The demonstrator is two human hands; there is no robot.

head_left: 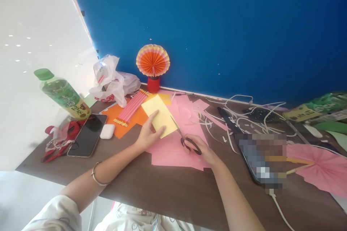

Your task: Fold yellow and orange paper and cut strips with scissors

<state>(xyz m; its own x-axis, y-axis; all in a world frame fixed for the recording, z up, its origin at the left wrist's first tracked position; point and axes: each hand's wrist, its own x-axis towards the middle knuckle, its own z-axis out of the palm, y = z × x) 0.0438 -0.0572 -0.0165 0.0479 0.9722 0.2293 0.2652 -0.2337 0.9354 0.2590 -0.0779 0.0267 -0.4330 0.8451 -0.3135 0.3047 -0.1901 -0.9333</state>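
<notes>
A pale yellow sheet of paper [159, 110] is held by my left hand [150, 130], the thumb and fingers pressed on it near its lower left edge. My right hand [197, 148] grips a pair of scissors [193, 146] by the dark handles. The blades point up and left, lying along the right edge of the yellow sheet; whether they are parted is too fine to tell. Beneath both hands are several pink sheets [173, 155]. Left of the yellow paper, folded pink strips with yellow ends [132, 107] rest on orange paper [119, 131].
A pleated paper fan [153, 61] stands upright in a red holder [153, 85] against the blue wall. To the left are a green-capped bottle [65, 95], a phone [88, 135], a white earphone case [107, 131] and a plastic bag [111, 81]. White cables [267, 115] and a pink fan [322, 168] lie right.
</notes>
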